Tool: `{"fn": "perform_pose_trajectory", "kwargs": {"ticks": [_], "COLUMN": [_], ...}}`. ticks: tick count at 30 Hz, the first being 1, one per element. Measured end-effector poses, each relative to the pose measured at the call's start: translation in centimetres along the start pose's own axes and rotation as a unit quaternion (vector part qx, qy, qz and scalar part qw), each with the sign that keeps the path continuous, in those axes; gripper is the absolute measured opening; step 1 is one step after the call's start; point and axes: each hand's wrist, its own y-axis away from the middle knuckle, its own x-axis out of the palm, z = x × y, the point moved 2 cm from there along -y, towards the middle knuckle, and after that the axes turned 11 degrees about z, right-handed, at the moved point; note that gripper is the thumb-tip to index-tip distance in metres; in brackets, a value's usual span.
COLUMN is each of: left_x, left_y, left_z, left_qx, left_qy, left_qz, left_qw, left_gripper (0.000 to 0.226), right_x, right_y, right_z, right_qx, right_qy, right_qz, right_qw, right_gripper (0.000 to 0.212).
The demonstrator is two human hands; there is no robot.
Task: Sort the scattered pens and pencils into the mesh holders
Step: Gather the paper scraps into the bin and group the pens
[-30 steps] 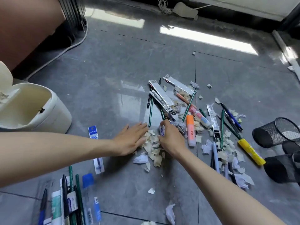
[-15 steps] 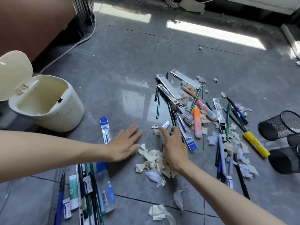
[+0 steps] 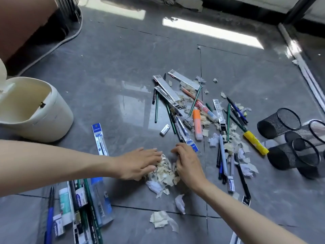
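The floor (image 3: 109,71) is glossy grey tile with thin dark joints and mirrors bright patches of light. Right of centre lie the scattered pens and pencils (image 3: 193,110). They are slim green pencils, dark pens, flat silvery packets, a stubby orange highlighter (image 3: 197,124) and a thick yellow marker (image 3: 255,142), all mixed with torn cream paper. At the right edge three black mesh holders (image 3: 274,124), round wire cylinders, lie tipped on their sides and crowd against one another. The frame cuts off the rightmost one.

The left hand (image 3: 140,162) lies flat and released, its straight fingers pressing the left side of a crumpled heap of paper scraps (image 3: 163,171). The right hand (image 3: 189,164) bears on the heap's right side with bent fingers. Its back hides what lies under them, so I cannot tell whether it pinches any scraps. A clear pen packet (image 3: 184,136) with a blue label ends just beside the right hand's knuckles. The main scatter lies farther off and to the right of both hands, and the holders are well apart from them on the right.

A second bunch of pens (image 3: 79,196) lies near-left beside the left forearm. It is cut off by the bottom edge, and its labels are too blurred to read. A smooth, rounded cream plastic bin (image 3: 52,124) stands at the left, partly out of frame. A small white eraser (image 3: 165,129) lies just left of the scatter.
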Motion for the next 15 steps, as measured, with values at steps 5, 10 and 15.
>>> {"fn": "perform_pose_trajectory", "kwargs": {"ticks": [5,10,15], "left_x": [1.5,3.5,4.0], "left_y": [2.7,3.2,4.9], "left_z": [0.7,-2.1,-4.4], "left_qx": [-0.185,-0.214,-0.134], "left_qy": [0.050,0.190,0.165], "left_qz": [-0.142,-0.059,-0.099], "left_qw": [0.971,0.956,0.972], "left_gripper": [0.057,0.064,0.064], "right_x": [0.5,2.7,2.6], "right_y": [0.4,-0.1,0.0], "right_z": [0.3,2.6,4.1], "right_qx": [-0.016,-0.053,-0.136], "right_qy": [-0.025,-0.034,0.051], "right_qz": [0.032,0.087,0.103], "right_qw": [0.999,0.994,0.984], "right_gripper": [0.034,0.037,0.039]}}
